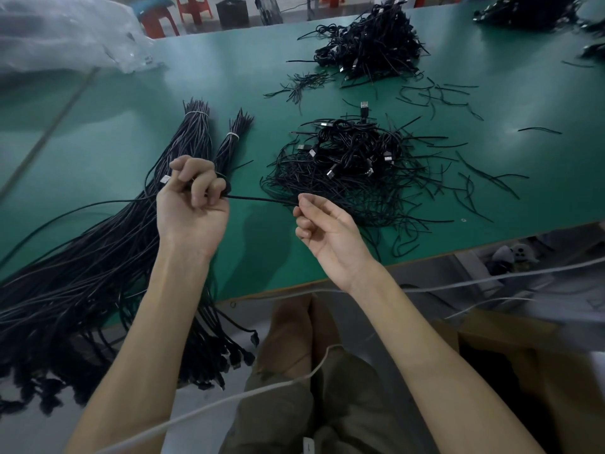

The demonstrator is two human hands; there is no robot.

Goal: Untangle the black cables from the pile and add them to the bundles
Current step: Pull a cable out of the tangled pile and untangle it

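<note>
My left hand [193, 198] grips a black cable [262, 200] near its silver plug end, fingers curled round it. The cable runs taut to my right hand [322, 224], which pinches it between thumb and forefinger. A tangled pile of black cables [353, 168] with silver plugs lies on the green table [131, 142] just beyond my right hand. Two tied bundles lie to the left: a large bundle [183, 139] and a thin bundle [230, 142], each bound with a white tie. Their long tails [82, 283] spill over the table's near edge.
A second cable heap [370, 44] sits at the back, another heap [527, 9] at the far right corner. Cut cable scraps [438, 93] are scattered on the right. Clear plastic bags [65, 31] lie at the back left. A cardboard box [530, 371] stands by my right leg.
</note>
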